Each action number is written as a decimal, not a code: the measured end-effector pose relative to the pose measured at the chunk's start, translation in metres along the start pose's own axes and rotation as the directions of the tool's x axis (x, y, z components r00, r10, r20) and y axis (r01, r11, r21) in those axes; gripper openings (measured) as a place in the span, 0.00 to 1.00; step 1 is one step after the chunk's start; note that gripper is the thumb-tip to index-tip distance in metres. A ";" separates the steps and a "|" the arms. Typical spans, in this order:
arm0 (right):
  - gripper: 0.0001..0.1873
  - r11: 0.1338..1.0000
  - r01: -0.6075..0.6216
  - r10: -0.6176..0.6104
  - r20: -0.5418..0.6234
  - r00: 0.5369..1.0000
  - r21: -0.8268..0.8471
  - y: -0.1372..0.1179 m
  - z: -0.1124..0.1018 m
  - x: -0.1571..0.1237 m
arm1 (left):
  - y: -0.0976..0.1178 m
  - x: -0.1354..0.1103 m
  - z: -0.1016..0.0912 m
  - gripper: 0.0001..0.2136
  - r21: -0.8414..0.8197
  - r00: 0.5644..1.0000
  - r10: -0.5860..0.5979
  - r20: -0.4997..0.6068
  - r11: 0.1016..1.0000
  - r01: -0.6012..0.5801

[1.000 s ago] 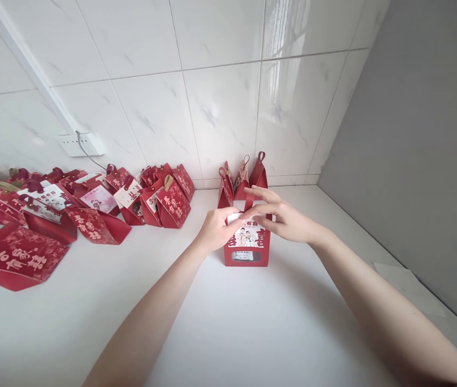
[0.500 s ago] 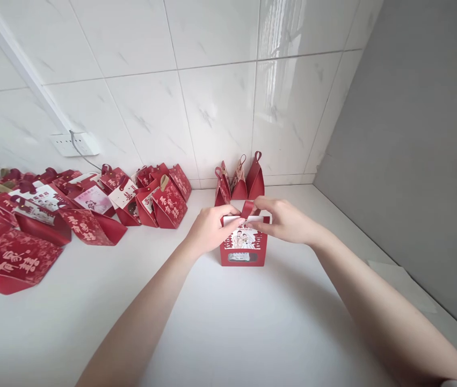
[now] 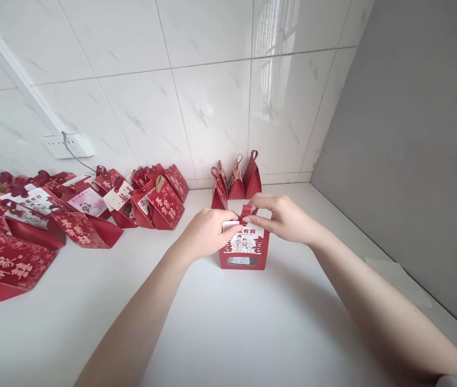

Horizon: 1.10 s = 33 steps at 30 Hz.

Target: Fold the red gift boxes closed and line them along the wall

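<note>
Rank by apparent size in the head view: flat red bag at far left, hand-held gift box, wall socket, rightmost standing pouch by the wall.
1. flat red bag, clearly largest.
2. gift box, its top partly covered.
3. wall socket.
4. standing pouch, which looks close to the socket in size, so the last two are unsure.

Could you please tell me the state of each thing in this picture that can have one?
Red gift box: upright on the counter, top pinched by both hands.
Left hand: closed on the box's top edge.
Right hand: pinching the box's red tab.
Three gift bags: closed, upright by the wall.
Gift bag pile: mostly tipped over.
Wall socket: cable plugged in.
</note>
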State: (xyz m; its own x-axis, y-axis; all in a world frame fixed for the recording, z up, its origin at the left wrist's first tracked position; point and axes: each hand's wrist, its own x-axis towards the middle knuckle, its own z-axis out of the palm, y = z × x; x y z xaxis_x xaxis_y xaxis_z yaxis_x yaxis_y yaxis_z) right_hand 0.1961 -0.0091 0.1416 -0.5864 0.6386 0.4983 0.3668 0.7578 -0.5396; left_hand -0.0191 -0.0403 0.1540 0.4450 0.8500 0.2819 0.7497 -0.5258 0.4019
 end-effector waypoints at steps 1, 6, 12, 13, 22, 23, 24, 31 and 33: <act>0.10 1.000 -0.001 0.001 -0.020 1.000 0.004 0.000 0.001 0.000 | 0.000 0.001 0.001 0.13 0.008 1.000 0.000 0.003 1.000 0.000; 0.09 0.999 -0.047 0.047 -0.020 0.999 0.021 0.001 0.002 0.002 | -0.003 0.002 0.003 0.11 0.015 1.000 -0.002 0.006 1.000 0.002; 0.17 0.993 -0.121 0.121 -0.011 0.993 0.002 -0.003 -0.001 0.002 | -0.002 0.002 0.006 0.08 0.018 0.999 -0.009 -0.053 1.000 0.010; 0.17 0.993 -0.121 0.121 -0.016 0.993 0.002 -0.003 -0.001 0.002 | -0.002 0.002 0.007 0.08 0.023 0.999 -0.007 -0.053 1.000 0.008; 0.19 0.989 -0.115 0.122 -0.071 0.990 0.089 -0.001 0.010 0.003 | -0.006 0.003 0.003 0.14 0.053 0.999 0.035 0.005 0.998 -0.036; 0.20 0.985 -0.136 0.143 -0.064 0.988 0.107 -0.001 0.009 0.003 | -0.006 0.003 0.002 0.15 0.053 1.000 0.029 0.010 0.998 -0.029; 0.20 0.979 -0.159 0.166 -0.046 0.985 0.129 -0.001 0.008 0.003 | -0.006 0.003 0.002 0.15 0.049 1.000 0.021 0.012 0.999 -0.021; 0.13 0.958 -0.239 0.216 0.145 0.965 0.161 0.004 -0.003 0.000 | -0.007 0.004 0.005 0.13 -0.075 0.999 -0.034 0.021 0.997 0.035; 0.11 0.962 -0.236 0.217 0.137 0.967 0.141 0.004 -0.004 -0.001 | -0.007 0.004 0.005 0.13 -0.088 0.999 -0.037 0.023 0.995 0.039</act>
State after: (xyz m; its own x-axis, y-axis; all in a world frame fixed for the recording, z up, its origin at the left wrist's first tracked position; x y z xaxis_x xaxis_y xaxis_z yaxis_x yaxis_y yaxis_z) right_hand 0.2002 -0.0063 0.1418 -0.5863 0.7632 0.2716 0.3891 0.5594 -0.7319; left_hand -0.0199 -0.0327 0.1476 0.4277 0.8695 0.2470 0.7207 -0.4930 0.4874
